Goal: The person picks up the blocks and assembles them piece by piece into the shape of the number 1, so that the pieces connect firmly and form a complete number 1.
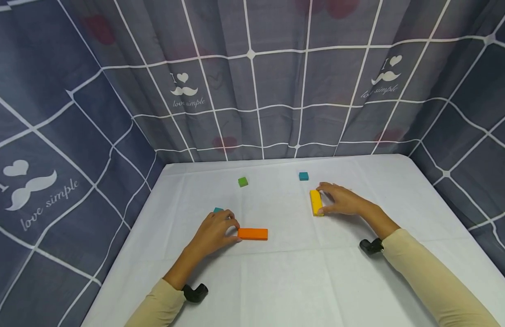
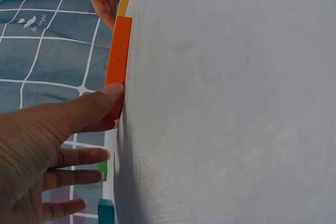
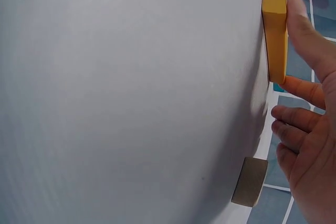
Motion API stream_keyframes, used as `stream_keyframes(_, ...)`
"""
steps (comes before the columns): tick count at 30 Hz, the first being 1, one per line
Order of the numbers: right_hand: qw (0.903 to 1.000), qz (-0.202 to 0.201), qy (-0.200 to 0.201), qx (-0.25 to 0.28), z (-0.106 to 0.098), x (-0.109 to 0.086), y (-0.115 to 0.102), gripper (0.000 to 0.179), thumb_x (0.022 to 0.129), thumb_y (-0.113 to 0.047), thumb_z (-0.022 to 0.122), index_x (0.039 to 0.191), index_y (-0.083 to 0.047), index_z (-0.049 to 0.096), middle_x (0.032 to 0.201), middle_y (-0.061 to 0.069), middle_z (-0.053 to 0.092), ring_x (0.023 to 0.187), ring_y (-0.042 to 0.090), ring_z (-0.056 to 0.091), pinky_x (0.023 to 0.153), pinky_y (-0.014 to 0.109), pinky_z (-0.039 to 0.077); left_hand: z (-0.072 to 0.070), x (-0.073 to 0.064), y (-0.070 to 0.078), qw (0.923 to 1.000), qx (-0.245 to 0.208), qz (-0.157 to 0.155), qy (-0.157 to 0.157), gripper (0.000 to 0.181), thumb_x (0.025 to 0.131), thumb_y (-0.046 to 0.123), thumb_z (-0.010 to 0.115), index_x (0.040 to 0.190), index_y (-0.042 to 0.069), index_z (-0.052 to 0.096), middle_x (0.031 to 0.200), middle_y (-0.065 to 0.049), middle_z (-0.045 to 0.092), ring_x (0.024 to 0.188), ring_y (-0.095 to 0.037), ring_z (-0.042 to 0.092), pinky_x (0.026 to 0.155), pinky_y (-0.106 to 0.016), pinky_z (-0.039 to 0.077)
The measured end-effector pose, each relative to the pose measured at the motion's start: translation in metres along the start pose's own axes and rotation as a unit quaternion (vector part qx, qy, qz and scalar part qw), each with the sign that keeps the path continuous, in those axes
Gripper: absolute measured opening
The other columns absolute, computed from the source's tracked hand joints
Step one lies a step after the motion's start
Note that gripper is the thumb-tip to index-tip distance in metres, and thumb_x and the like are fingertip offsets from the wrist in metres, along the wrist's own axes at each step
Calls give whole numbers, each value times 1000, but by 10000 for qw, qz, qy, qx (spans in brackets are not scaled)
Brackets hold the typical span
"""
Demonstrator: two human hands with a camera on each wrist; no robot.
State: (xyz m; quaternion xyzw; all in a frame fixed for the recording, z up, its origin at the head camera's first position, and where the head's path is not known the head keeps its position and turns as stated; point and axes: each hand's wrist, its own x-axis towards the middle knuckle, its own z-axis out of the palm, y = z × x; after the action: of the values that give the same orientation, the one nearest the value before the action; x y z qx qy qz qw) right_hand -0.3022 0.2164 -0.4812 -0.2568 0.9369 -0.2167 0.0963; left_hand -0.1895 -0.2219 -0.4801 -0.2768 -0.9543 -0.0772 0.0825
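Note:
An orange rectangular block (image 1: 253, 234) lies lengthwise left to right on the white cloth. My left hand (image 1: 213, 230) pinches its left end between thumb and forefinger, the other fingers spread apart in the left wrist view. To the right, a yellow rectangular block (image 1: 316, 203) points away from me. My right hand (image 1: 341, 200) holds it from the right side, thumb by the near end and forefinger at the far end. A teal block (image 1: 218, 210) is partly hidden behind the left hand. In the right wrist view, a brown block (image 3: 250, 182) stands below the right fingers.
Farther back on the white-covered table (image 1: 277, 277) lie a small green block (image 1: 243, 181) and another teal block (image 1: 303, 176). A dark checked curtain (image 1: 277, 91) encloses the back and both sides. Black wrist devices (image 1: 195, 293) sit at both cuffs.

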Motion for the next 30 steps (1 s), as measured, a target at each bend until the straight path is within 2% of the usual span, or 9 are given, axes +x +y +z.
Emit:
stream_keyframes(4,9999,-98,33,-25,-1,-1,1,83,83,-48,81,144,0,51,154,28,39,143,51,32,114,66,23,0,0,2,10000,-25,18,22,32,77,47,87,96,24,77,109,2,63,103,-18,59,93,-42,47)
stream_keyframes(8,9998,-104,110,103,1,1,2,83,83,-47,82,144,0,51,152,27,43,142,50,35,113,66,25,-1,1,5,9998,-125,78,98,32,76,46,88,95,23,77,108,1,64,103,-20,60,93,-42,49)
stream_keyframes(15,9991,-176,219,304,7,4,-3,85,81,-49,83,143,1,51,149,26,47,140,46,40,115,60,28,4,2,10,9999,-105,54,36,32,76,47,88,95,24,77,109,3,64,97,-17,60,85,-38,52)
stream_keyframes(20,9988,-191,282,350,11,5,-8,85,81,-48,83,143,1,50,148,26,49,139,45,43,114,59,31,5,5,15,9998,-59,125,108,32,75,48,88,95,25,77,108,4,64,95,-15,59,80,-35,52)
stream_keyframes(30,9988,-169,161,439,15,9,-19,86,82,-49,83,144,0,50,148,25,50,139,44,43,114,59,31,6,10,24,9995,-14,288,117,31,75,48,88,93,24,77,108,3,66,98,-15,60,80,-33,52)
